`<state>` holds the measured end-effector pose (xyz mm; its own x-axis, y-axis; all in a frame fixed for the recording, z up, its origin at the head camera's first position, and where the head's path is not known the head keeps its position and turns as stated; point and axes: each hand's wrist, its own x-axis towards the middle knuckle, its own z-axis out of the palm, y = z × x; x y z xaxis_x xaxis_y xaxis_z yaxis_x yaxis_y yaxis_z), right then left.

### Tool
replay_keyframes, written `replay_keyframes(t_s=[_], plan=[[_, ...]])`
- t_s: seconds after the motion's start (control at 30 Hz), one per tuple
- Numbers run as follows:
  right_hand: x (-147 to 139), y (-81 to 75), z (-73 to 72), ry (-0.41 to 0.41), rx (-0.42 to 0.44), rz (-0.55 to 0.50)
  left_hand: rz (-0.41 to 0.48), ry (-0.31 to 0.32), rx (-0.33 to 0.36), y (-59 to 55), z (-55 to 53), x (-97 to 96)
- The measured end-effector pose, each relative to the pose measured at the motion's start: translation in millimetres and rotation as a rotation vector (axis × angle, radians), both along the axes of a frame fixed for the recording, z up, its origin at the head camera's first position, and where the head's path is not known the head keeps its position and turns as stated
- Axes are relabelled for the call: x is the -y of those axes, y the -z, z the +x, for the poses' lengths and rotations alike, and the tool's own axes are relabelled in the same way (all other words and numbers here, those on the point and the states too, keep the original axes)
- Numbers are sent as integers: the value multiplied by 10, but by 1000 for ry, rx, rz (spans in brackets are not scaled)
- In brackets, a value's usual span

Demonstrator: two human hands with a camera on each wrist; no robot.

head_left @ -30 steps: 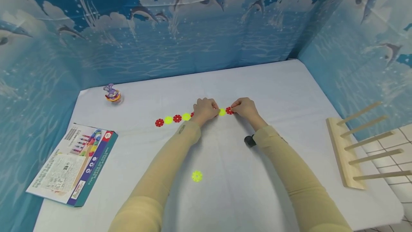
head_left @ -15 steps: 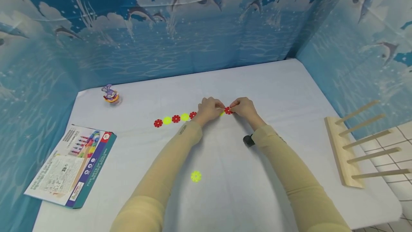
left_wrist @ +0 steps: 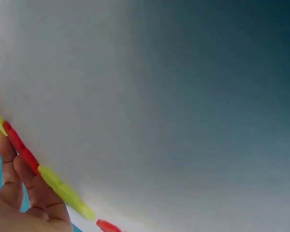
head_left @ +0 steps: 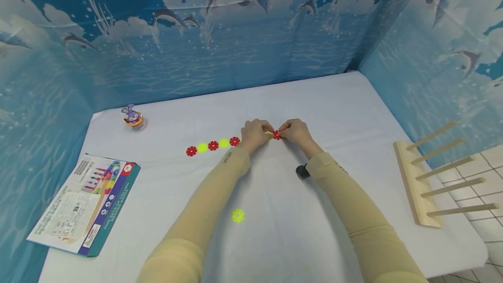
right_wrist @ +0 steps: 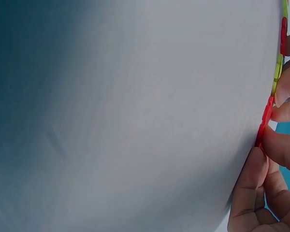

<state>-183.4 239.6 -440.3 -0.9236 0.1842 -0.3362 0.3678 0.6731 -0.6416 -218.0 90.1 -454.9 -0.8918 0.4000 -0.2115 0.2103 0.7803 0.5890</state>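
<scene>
Red and yellow notched snowflake discs form a row across the white table, with a red disc (head_left: 191, 151) at its left end. Over the row's right part is my left hand (head_left: 254, 135), pinching a yellow disc (right_wrist: 277, 75) between thumb and fingers. Just to its right, my right hand (head_left: 298, 132) pinches the red disc (head_left: 277, 135) at the row's end. Those two discs meet edge to edge in the right wrist view. The left wrist view shows the left fingers (left_wrist: 34, 188) beside more of the row, edge-on. Part of the row is hidden behind the left hand.
A single yellow disc (head_left: 238, 215) lies nearer the front. A flat printed box (head_left: 84, 204) sits at left, a purple rabbit figure (head_left: 132, 116) at the back left. On the right is a wooden peg stand (head_left: 417, 182). A small black object (head_left: 302, 172) is by the right sleeve.
My left hand has shifted slightly right, closer to the right hand, and now covers most of the yellow disc beside the end red one. The red disc left of that hand shows more.
</scene>
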Motion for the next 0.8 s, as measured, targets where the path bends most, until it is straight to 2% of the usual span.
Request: replay_keyframes(t_s=[0.2, 0.47, 0.67, 0.8], plan=[[-39, -25, 62, 12, 18, -5, -10, -16, 36, -28, -10, -31], [-117, -38, 193, 6, 13, -28, 11, 13, 41, -50, -29, -16], [-69, -83, 412, -66, -30, -37, 0, 25, 60, -71, -54, 8], [86, -145, 625, -156, -99, -54, -18, 33, 53, -85, -61, 25]])
